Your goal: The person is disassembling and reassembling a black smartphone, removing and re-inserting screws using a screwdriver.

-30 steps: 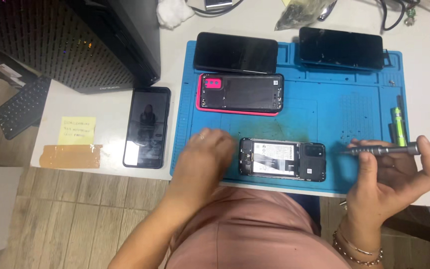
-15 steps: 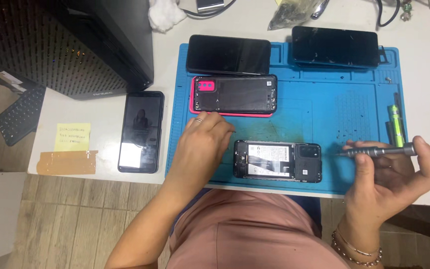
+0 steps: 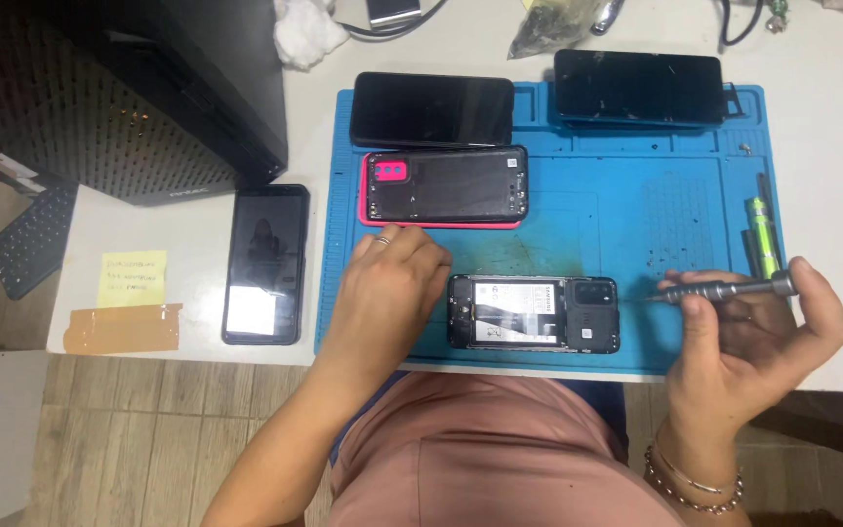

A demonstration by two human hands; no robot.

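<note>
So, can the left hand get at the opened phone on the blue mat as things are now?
Probably yes: the left hand rests right beside the opened phone, nothing lies between them, and it holds nothing.

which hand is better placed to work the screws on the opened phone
Probably right. The right hand already holds the screwdriver, tip pointing toward the opened phone. The left hand lies empty on the blue mat beside the phone's other end.

An opened phone (image 3: 534, 313), back cover off and its innards showing, lies flat and lengthwise near the blue mat's (image 3: 636, 215) front edge. A slim grey screwdriver (image 3: 724, 288) hangs level just right of it, tip seemingly clear of the phone.
</note>
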